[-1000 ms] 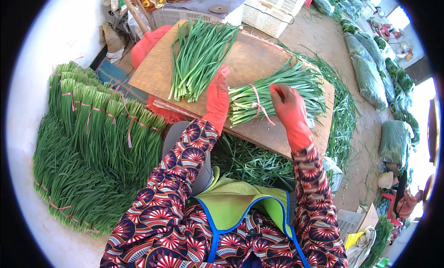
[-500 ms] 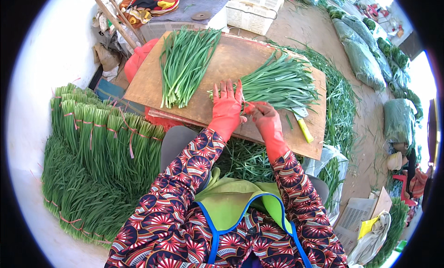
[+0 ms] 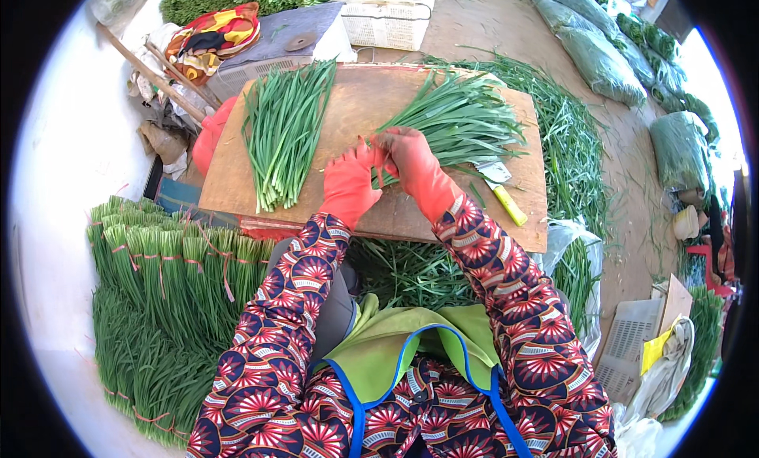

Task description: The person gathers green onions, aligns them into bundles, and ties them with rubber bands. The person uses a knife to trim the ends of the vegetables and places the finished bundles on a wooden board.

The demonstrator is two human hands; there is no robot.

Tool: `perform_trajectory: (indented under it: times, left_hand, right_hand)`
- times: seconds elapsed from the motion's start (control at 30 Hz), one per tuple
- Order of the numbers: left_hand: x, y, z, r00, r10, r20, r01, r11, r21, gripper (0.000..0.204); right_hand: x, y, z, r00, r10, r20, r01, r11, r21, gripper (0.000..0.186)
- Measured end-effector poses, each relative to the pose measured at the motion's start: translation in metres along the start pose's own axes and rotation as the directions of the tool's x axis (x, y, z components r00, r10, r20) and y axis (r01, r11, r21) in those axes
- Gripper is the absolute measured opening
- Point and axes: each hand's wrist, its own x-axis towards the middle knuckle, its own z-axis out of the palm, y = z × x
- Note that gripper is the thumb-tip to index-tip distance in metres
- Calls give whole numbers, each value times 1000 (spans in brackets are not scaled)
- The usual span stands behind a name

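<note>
My left hand [image 3: 350, 183] and my right hand [image 3: 417, 172], both in red rubber gloves, meet at the stem end of a fanned bunch of garlic chives [image 3: 466, 119] on the wooden board [image 3: 356, 102]. Their closed fingertips pinch a thin red tie [image 3: 379, 172], part of which shows between the gloves. The gloves hide the bunch's cut ends. To the left a second, loose bunch of garlic chives [image 3: 288, 130] lies with its pale stems toward me. A knife [image 3: 506, 201] with a yellow-green handle rests right of my right hand, its blade partly under the leaves.
Tied chive bundles [image 3: 174, 260] stand packed at the left by the white wall. Loose leaves [image 3: 573, 134] heap along the board's right side. White crates [image 3: 387, 23] stand behind, and filled plastic bags [image 3: 597, 62] line the far right. Wooden poles [image 3: 150, 72] lean at the back left.
Left fingers, spread flat over the stems before, have curled in to meet the right. The right hand has moved up and left over the stem end. The whole view has shifted slightly.
</note>
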Motion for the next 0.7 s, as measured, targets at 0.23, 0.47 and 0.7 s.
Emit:
perform_trajectory:
  times: [0.23,0.47,0.7]
  left_hand:
    - [2,-9,-4,995,66,81,-67,998,2,99]
    - [32,-4,2,992,1,127,-27,979,204,81]
    - [12,-9,-23,740,428,519,576,-4,-817,47]
  right_hand:
    - [-101,70,-42,995,98,10,-89,932,-351,23]
    - [-75,2,13,893,-265,364,436,713,-549,21]
    - [-70,-57,-4,960,-194,200,249,918,-307,27]
